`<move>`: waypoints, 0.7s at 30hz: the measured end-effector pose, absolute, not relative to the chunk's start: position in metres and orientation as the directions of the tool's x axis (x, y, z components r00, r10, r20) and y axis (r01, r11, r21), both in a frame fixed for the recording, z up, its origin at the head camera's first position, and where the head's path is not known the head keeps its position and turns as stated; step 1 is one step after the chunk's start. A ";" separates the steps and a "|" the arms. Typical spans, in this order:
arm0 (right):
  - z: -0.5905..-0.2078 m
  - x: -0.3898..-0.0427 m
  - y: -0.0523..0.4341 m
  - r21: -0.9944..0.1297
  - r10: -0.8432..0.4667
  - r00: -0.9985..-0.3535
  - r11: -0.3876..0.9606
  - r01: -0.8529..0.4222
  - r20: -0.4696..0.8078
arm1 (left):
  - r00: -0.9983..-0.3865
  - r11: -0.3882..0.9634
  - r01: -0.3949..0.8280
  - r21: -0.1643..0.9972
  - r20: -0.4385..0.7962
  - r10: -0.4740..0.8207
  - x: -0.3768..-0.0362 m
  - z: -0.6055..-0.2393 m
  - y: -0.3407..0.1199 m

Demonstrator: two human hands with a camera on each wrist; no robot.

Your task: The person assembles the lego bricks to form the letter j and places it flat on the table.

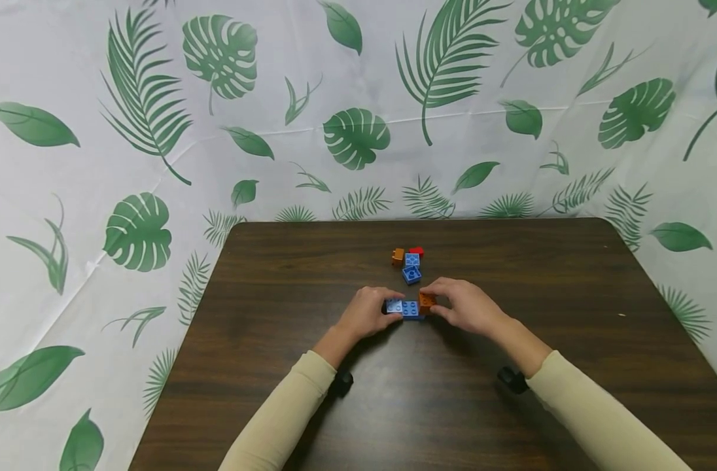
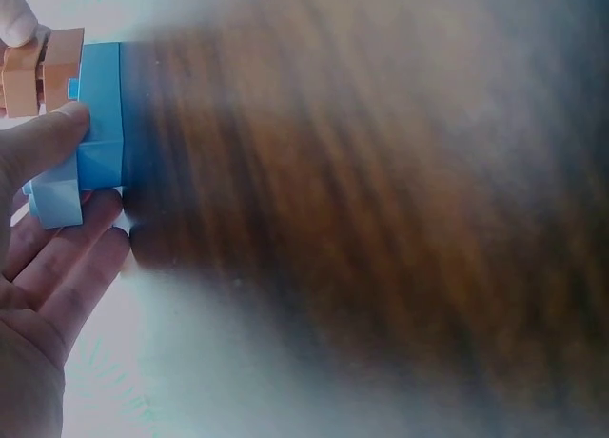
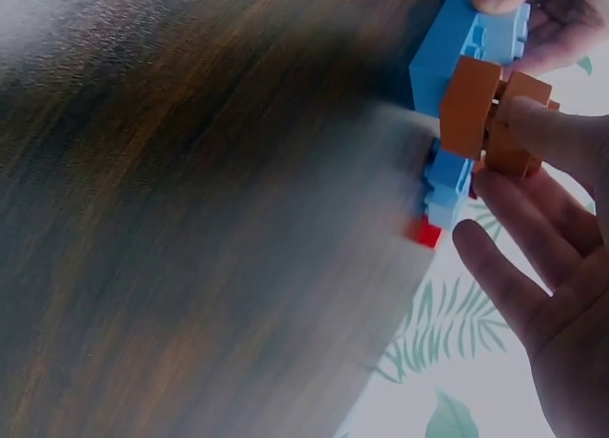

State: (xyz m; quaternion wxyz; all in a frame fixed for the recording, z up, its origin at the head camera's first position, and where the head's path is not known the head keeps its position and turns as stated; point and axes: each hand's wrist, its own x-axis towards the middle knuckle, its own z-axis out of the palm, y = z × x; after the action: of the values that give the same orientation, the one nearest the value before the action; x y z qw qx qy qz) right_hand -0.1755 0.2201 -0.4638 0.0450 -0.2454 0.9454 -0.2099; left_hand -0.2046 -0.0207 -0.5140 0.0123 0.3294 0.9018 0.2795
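Hands: left point(image 1: 366, 313) pinches light-blue brick point(image 2: 59, 200) | right point(image 1: 469, 305) pinches orange brick point(image 3: 505, 150) (upper)

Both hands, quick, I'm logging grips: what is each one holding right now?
Left hand: pinching the pale blue brick.
Right hand: pinching the upper orange brick.
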 end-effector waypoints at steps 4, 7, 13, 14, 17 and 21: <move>-0.463 -0.175 0.218 -0.382 -0.496 -0.866 0.791 -0.478 0.057 | -0.782 0.629 0.591 0.506 0.169 0.599 -0.205 -0.514 -0.021; -0.462 -0.175 0.217 -0.346 -0.505 -0.861 0.797 -0.495 0.067 | -0.781 0.628 0.595 0.501 0.177 0.599 -0.205 -0.514 -0.021; -0.460 -0.175 0.213 -0.293 -0.501 -0.864 0.820 -0.491 0.047 | -0.782 0.629 0.593 0.503 0.171 0.599 -0.205 -0.512 -0.021; -0.460 -0.175 0.212 -0.288 -0.498 -0.866 0.824 -0.488 0.041 | -0.782 0.630 0.593 0.502 0.170 0.600 -0.205 -0.512 -0.021; -0.460 -0.176 0.212 -0.275 -0.486 -0.874 0.837 -0.473 0.022 | -0.780 0.632 0.595 0.496 0.168 0.603 -0.205 -0.511 -0.021; -0.460 -0.176 0.212 -0.254 -0.475 -0.880 0.849 -0.463 0.015 | -0.776 0.634 0.601 0.486 0.169 0.607 -0.206 -0.512 -0.020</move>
State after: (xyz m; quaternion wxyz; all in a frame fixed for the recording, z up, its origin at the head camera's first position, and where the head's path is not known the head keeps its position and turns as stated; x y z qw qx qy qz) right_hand -0.1759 0.2117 -0.4604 0.0243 -0.2440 0.9613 -0.1260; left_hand -0.2056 -0.0197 -0.5117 0.0054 0.3343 0.9039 0.2670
